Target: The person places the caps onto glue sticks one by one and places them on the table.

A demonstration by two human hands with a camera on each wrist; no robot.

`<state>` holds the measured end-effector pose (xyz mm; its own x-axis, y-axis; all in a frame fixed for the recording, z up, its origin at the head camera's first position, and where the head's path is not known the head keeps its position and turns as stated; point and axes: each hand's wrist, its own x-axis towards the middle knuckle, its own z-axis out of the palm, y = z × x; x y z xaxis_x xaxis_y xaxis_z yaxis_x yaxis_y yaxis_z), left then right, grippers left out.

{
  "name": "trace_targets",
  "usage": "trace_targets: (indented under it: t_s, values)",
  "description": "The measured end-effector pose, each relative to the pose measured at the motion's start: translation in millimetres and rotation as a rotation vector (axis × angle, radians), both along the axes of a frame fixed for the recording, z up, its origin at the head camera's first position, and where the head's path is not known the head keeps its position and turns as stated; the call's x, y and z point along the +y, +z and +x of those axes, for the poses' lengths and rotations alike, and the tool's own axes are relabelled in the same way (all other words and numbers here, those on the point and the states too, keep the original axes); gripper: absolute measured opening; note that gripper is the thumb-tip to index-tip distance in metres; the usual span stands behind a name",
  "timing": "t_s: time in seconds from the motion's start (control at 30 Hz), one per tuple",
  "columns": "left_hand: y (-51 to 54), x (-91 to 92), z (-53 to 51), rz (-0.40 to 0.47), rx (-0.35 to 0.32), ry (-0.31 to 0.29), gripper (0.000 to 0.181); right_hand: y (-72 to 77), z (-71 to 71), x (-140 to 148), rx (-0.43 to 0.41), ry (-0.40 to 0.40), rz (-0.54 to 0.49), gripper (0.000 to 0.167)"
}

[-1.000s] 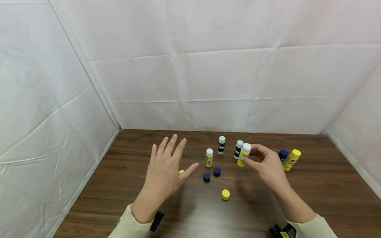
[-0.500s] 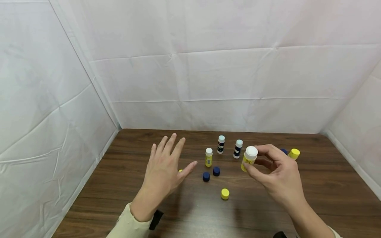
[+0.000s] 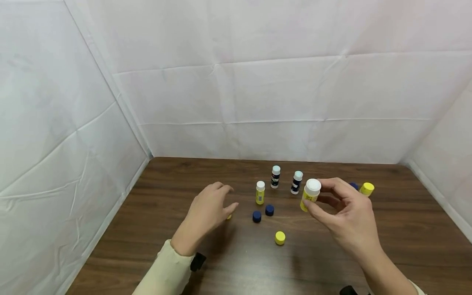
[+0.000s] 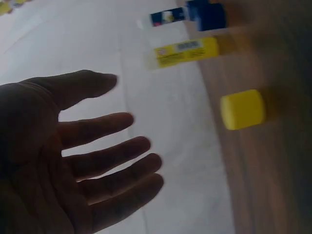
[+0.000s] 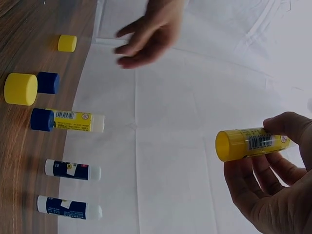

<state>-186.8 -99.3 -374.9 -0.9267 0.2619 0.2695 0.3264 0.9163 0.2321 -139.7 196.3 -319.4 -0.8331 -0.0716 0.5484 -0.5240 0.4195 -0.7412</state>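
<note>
Right hand pinches a yellow glue stick above the table, white end up, right of the standing ones. Right wrist view shows its barcode and base; head doesn't. Left hand empty, fingers loosely apart, far left; palm only in left wrist view. Standing: one yellow stick, two navy sticks. Loose: two navy caps, two yellow caps; left yellow one mostly hidden in head, whole in right wrist.

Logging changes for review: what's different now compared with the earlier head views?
The right hand has brought the white-topped yellow tube slightly right and nearer the camera, gripping it throughout. The left hand, fingers outstretched before, now bends them downward near a small yellow cap. The loose blue caps, front yellow cap and three standing tubes stayed put.
</note>
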Motion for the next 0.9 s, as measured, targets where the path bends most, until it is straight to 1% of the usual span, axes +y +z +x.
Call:
trace_targets:
  t_s: [0.07, 0.13, 0.2, 0.3, 0.43, 0.53, 0.63, 0.7, 0.8, 0.9]
  values:
    - [-5.0, 0.9, -6.1, -0.002, -0.078, 0.006, 0.033, 0.7, 0.2, 0, 0.003, 0.003, -0.004, 0.036]
    - [-10.2, 1.6, -11.6, -0.014, -0.140, 0.008, 0.034, 0.9, 0.1, -1, 0.007, 0.010, -0.005, 0.036]
    - [-14.9, 2.3, -16.5, -0.025, -0.178, 0.005, 0.036, 0.9, 0.0, -2, 0.011, 0.017, -0.011, 0.037]
    - [-21.9, 3.4, -21.5, -0.045, -0.211, -0.013, 0.036, 0.1, -0.4, -4, 0.011, 0.027, -0.011, 0.038]
    - [-31.8, 3.7, -25.1, -0.055, -0.221, -0.047, 0.023, -1.6, -0.2, -6, 0.007, 0.015, 0.001, 0.037]
    - [-36.4, 3.0, -27.1, -0.042, -0.212, -0.067, 0.012, -2.2, 0.3, -6, 0.001, 0.001, 0.009, 0.036]
    - [-38.2, 2.9, -29.3, -0.028, -0.209, -0.075, 0.012, -2.0, 0.3, -6, -0.005, 0.000, 0.013, 0.034]
    - [-39.3, 2.8, -30.5, -0.026, -0.203, -0.077, 0.016, -2.1, 0.4, -5, -0.008, 0.001, 0.017, 0.034]
    - [-40.2, 2.5, -31.9, -0.020, -0.212, -0.067, 0.020, -2.4, 0.0, -5, -0.009, 0.001, 0.025, 0.035]
    - [-41.0, 1.7, -33.1, -0.013, -0.214, -0.065, 0.020, -2.4, -0.4, -5, -0.009, 0.003, 0.026, 0.036]
